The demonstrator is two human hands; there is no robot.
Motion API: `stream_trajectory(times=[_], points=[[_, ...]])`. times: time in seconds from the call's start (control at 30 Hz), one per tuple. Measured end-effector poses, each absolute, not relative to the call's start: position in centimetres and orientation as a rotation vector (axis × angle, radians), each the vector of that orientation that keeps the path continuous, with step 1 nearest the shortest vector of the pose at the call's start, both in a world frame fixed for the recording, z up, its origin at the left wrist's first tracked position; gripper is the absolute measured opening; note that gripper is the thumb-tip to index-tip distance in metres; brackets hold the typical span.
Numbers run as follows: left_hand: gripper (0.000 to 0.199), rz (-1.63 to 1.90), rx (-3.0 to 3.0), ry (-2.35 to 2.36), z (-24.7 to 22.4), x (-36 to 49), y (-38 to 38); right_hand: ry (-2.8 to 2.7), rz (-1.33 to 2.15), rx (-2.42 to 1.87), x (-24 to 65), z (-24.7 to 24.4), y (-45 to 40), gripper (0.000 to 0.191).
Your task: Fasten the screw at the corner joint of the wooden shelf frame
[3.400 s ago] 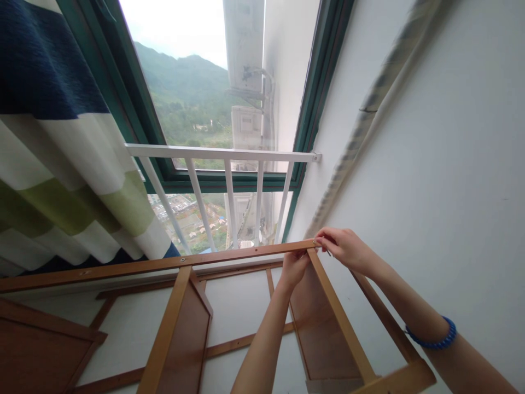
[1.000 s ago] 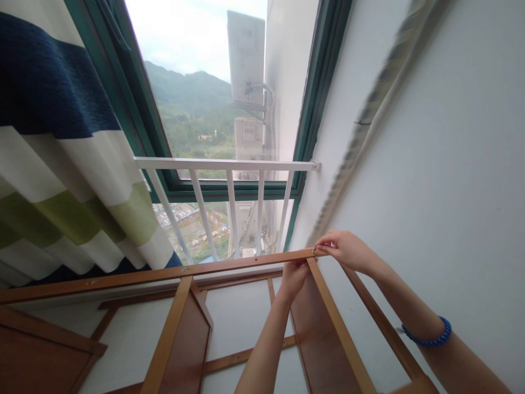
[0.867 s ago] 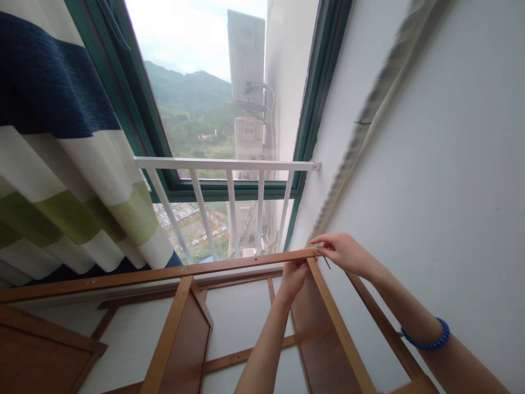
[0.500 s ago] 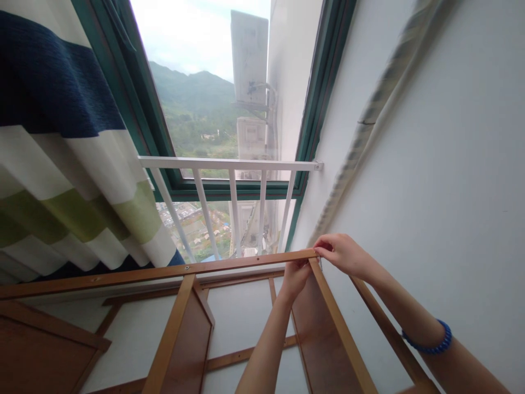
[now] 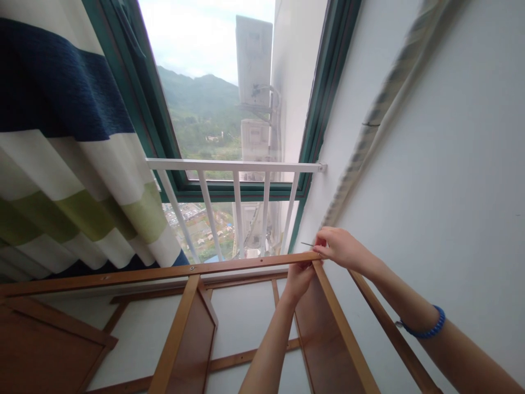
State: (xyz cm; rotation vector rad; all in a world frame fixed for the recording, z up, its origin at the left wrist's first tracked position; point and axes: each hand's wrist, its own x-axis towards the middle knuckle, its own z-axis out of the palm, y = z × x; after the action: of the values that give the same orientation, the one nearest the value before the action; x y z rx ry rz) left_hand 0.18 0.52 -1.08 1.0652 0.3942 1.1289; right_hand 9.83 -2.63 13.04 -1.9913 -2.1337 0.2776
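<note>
Right hand (image 5: 342, 249), pinching a thin rod (image 5: 306, 244), one end exposed, the other concealed; located at the end of the wooden rail (image 5: 229, 266); left hand (image 5: 297, 282) beneath the rail, fingertips hidden, grip impossible to tell.

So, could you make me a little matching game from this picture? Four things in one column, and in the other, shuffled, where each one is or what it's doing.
Things
1. Right hand
2. Left hand
3. Coiled band
4. Railing

Places and states
A. White, across the window
B. Pinching a thin grey rod
C. Blue, around the right forearm
D. Just below the long wooden rail, near its right-hand end

Right pairs: 1-B, 2-D, 3-C, 4-A
</note>
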Motion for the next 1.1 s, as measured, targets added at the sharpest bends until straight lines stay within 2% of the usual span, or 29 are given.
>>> stream_trajectory(times=[0.13,0.23,0.3,0.47,0.7,0.97,1.1], points=[[0.028,1.121,1.049,0.395,-1.0,0.2,0.4,-2.145,0.393,-1.959,10.6,12.3,-1.6,0.011],[0.032,1.119,1.044,0.394,-1.0,0.2,0.4,-2.136,0.472,-1.908,11.4,11.7,-1.2,0.032],[0.033,1.119,1.046,0.392,-0.9,0.2,0.4,-2.131,0.505,-1.879,11.7,11.5,-1.1,0.04],[0.03,1.12,1.072,0.388,-1.0,0.2,0.5,-2.099,0.561,-1.861,12.1,11.7,-1.2,0.023],[0.027,1.119,1.088,0.383,-0.8,0.0,0.4,-2.082,0.759,-1.839,12.5,11.9,-1.6,0.029],[0.029,1.109,1.082,0.401,-1.1,0.1,0.5,-2.168,0.776,-1.83,12.8,12.7,-1.9,0.03],[0.03,1.11,1.074,0.423,-1.3,0.2,0.5,-2.209,0.645,-1.849,13.2,13.0,-2.1,0.028]])
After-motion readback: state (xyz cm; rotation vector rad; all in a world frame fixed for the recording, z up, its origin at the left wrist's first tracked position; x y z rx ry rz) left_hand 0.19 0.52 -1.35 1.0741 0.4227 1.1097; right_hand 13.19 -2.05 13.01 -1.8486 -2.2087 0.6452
